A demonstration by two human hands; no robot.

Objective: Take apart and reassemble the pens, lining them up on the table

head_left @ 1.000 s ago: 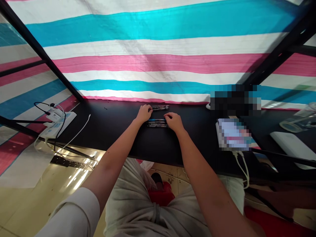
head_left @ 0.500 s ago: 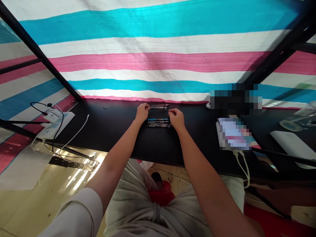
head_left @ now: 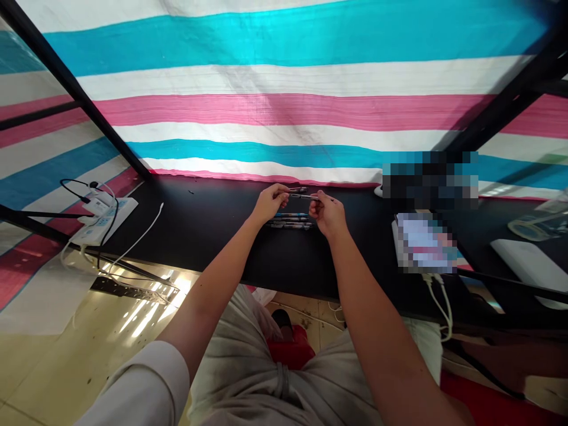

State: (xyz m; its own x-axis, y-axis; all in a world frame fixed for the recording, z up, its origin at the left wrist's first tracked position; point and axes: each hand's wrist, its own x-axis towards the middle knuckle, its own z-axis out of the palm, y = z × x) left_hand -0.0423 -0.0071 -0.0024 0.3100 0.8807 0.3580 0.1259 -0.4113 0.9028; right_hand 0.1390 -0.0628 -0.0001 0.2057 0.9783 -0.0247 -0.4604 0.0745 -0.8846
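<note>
A slim pen (head_left: 302, 196) is held level between my two hands, above the black table (head_left: 208, 236). My left hand (head_left: 268, 203) pinches its left end, and my right hand (head_left: 327, 213) grips its right end with fingers curled. Below the held pen, several pens (head_left: 290, 221) lie side by side in a row, the top one blue. Behind it, close to the striped sheet, another small group of pens (head_left: 298, 190) lies on the table, partly hidden by my left fingers.
At the left, a white power strip (head_left: 106, 222) has plugs and cables. A white cable (head_left: 144, 234) lies on the table beside it. On the right are a blurred phone (head_left: 425, 242) with cables, a white box (head_left: 528, 266) and a clear jar (head_left: 539, 222). Black frame bars flank the table.
My right hand has moved up and right to the pen's right end. A pen from the back group is now off the table between both hands. The view has shifted slightly.
</note>
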